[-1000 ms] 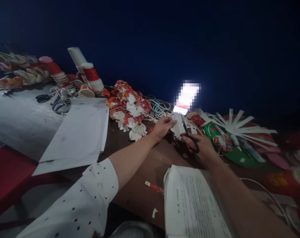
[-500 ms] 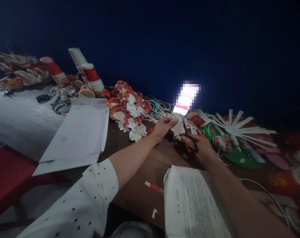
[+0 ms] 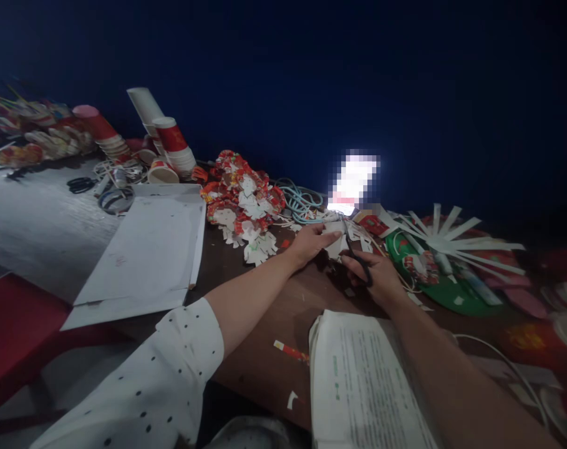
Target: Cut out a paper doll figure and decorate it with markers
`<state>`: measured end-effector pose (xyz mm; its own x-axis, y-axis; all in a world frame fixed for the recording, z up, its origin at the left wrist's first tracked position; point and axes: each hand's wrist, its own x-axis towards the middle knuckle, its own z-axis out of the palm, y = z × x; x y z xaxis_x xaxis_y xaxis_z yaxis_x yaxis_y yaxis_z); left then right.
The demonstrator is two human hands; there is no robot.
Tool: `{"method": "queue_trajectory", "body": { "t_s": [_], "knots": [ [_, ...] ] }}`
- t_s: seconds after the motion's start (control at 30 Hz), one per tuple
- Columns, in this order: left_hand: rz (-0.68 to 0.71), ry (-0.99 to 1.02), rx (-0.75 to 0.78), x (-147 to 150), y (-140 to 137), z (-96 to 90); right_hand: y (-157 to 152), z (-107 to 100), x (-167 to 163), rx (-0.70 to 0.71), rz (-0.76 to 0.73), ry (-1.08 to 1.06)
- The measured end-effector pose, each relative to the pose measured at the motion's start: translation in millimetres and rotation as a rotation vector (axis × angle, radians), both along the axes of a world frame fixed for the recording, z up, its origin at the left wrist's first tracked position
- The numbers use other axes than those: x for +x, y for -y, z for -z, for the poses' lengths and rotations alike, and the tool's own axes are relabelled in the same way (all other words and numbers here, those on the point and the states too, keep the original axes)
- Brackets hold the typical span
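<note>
left hand (image 3: 310, 243) holds white paper (image 3: 335, 249) beside scissors (image 3: 350, 246) in right hand (image 3: 377, 274)

scissors (image 3: 349, 246): seemingly metal | held piece (image 3: 335, 249): matt paper | tabletop (image 3: 287, 318): smooth

The left forearm (image 3: 250, 305) and right forearm (image 3: 451, 362) reach forward, converging. The left hand (image 3: 307, 244) pinches; the right hand (image 3: 379, 274), near it, is curled in a grip.

Glowing screen (image 3: 352, 182) pixelated, book (image 3: 358, 380) cropped below, scissors (image 3: 353, 252) indistinct at tips
</note>
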<state>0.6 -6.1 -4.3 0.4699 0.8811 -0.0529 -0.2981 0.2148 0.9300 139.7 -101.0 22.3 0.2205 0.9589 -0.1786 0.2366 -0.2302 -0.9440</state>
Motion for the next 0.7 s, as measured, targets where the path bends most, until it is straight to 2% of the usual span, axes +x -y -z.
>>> {"method": "queue_trajectory", "body": {
  "t_s": [0.37, 0.7],
  "knots": [
    [-0.001, 0.032, -0.044, -0.9, 1.2, -3.3, 0.1, 5.2, 7.0, 0.040, -0.067, 0.015],
    [0.005, 0.089, -0.033, 0.1, -1.7, 1.5, 1.0, -2.7, 6.8, 0.049, -0.105, 0.018]
  ]
}}
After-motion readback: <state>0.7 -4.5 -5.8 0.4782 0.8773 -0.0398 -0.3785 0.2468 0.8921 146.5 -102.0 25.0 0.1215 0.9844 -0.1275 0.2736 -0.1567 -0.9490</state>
